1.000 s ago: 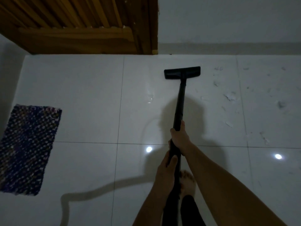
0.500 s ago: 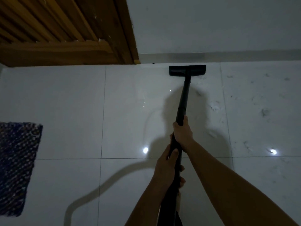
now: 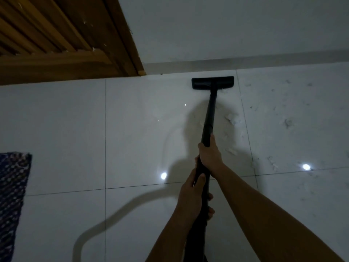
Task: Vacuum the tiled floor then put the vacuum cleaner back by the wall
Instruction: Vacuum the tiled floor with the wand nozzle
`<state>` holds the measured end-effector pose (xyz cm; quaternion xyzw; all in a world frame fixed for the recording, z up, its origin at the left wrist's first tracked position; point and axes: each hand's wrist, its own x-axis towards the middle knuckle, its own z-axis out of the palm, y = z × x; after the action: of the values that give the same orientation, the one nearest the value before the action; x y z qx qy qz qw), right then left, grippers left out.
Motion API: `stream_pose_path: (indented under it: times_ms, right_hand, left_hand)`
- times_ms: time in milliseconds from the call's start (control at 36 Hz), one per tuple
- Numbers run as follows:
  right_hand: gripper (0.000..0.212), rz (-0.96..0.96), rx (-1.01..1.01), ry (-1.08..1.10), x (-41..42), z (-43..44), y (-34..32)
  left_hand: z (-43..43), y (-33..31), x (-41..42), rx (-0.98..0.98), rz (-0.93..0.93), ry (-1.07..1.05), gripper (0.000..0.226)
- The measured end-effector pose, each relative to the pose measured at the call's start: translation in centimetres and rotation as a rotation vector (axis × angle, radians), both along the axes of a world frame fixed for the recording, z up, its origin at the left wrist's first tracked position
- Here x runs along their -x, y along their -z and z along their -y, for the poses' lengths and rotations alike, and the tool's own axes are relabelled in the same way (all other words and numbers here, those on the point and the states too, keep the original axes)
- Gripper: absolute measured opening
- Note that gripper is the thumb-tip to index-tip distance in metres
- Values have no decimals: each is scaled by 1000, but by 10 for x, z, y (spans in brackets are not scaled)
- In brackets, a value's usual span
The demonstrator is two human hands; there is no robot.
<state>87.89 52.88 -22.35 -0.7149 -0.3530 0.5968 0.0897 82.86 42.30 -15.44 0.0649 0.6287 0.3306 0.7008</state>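
The black vacuum wand [image 3: 210, 114] runs from my hands down to its flat black floor head [image 3: 212, 82], which rests on the white tiled floor [image 3: 141, 133] close to the skirting of the white wall [image 3: 226, 31]. My right hand [image 3: 210, 155] grips the wand higher up the tube. My left hand [image 3: 193, 193] grips it lower, nearer my body. White scraps of debris [image 3: 232, 118] lie just right of the wand, with more bits scattered over the tile to the right [image 3: 288, 122].
A wooden slatted door [image 3: 56, 38] fills the upper left. A dark woven mat [image 3: 11, 201] lies at the left edge. The shadow of a hose [image 3: 113, 216] curves across the lower tiles.
The floor head has been pushed forward to the wall's skirting. My view has shifted right and closer, so the mat slid toward the left edge.
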Motion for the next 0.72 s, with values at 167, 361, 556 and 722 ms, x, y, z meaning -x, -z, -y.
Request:
stream_pose_path:
  times_ms: [167, 361, 556, 722]
  right_hand:
    - [64, 15, -17, -2, -16, 16, -3]
    - [64, 8, -15, 0, -22, 30, -8]
    - [67, 17, 23, -24, -25, 50, -14]
    - [67, 26, 54, -49, -22, 75, -19]
  left_hand:
    - [13, -6, -12, 14, 6, 17, 39]
    - [30, -16, -17, 12, 14, 26, 39]
    - [49, -22, -22, 24, 22, -13, 38]
    - [72, -27, -22, 0, -51, 8, 36]
